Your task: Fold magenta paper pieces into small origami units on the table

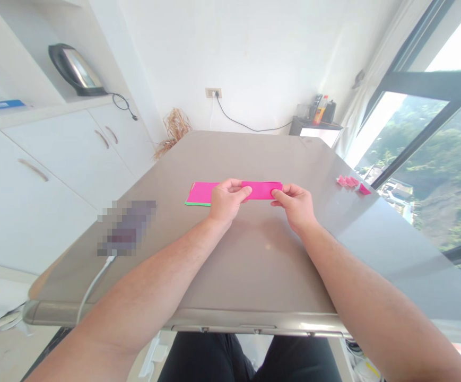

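Note:
A folded strip of pink paper (262, 190) is held between both hands over the middle of the grey table (254, 254). My left hand (226, 200) pinches its left part, thumb and fingers closed on it. My right hand (296, 206) pinches the strip's right end. Under and to the left of the left hand lies a small stack of pink sheets (201, 192) with a green edge showing at the bottom.
Several small folded pink paper pieces (351, 183) lie at the table's right edge by the window. A blurred-out object (124, 228) with a white cable lies at the left. White cupboards stand on the left, with a kettle (75, 69) on the counter.

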The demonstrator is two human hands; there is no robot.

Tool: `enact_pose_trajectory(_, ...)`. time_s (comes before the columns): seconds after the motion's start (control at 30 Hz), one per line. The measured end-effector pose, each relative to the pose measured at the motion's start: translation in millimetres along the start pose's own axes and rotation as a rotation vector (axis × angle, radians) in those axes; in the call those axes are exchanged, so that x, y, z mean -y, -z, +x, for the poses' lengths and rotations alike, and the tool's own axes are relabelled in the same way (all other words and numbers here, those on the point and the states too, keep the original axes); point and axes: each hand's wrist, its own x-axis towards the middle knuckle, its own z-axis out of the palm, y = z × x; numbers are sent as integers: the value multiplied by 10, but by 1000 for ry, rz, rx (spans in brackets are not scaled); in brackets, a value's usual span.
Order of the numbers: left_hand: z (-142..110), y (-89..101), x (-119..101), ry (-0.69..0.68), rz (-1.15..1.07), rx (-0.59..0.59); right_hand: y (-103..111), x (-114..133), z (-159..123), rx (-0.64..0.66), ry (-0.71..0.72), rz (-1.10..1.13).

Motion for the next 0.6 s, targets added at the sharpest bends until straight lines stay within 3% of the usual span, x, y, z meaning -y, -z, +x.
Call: enact_pose_trajectory(0.6, -10, -8, -9, -11, -1, -14, 14, -27, 7, 7, 12, 2)
